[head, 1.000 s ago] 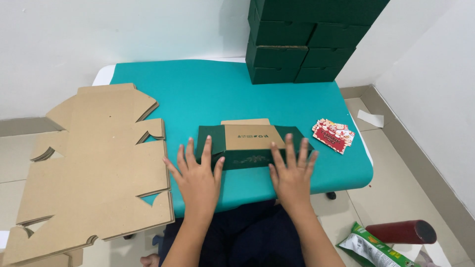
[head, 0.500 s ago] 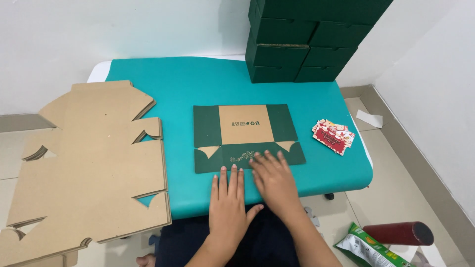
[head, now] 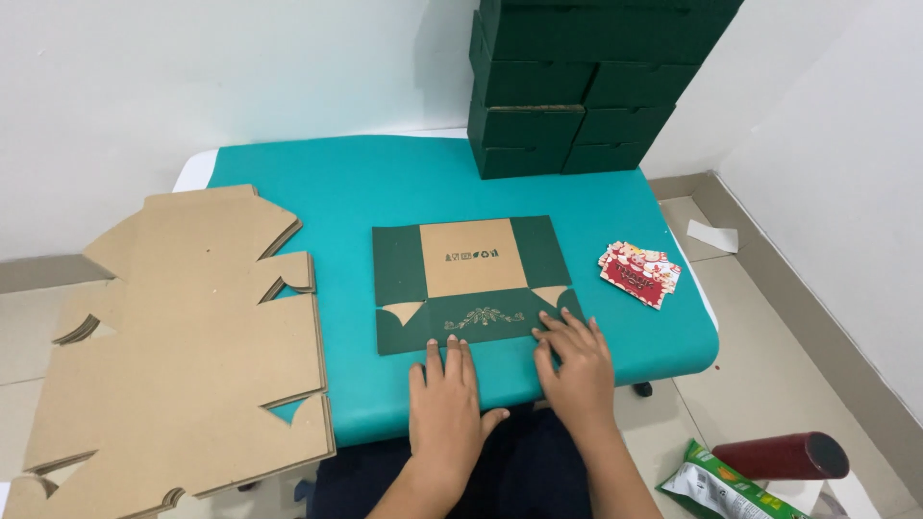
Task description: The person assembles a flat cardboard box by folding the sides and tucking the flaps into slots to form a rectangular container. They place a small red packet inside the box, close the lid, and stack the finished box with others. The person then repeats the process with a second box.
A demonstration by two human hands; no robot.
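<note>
Teal-covered surface (head: 365,183): flat green box blank (head: 468,282) lies just beyond both grips. Left hand (head: 444,408) flat, open, fingertips at its near edge; right hand (head: 574,360) flat, open, fingertips pressing its near right corner.

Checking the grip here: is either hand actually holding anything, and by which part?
Nothing is held. Both the left hand and right hand lie flat, fingers touching the green box blank's near edge.

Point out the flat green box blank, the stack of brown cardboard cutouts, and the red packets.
flat green cardboard box blank (head: 399,264), head view, upper left panel
stack of brown cardboard cutouts (head: 183,336), head view, middle of top sheet
red paper packets (head: 637,273), head view, centre of fan
</note>
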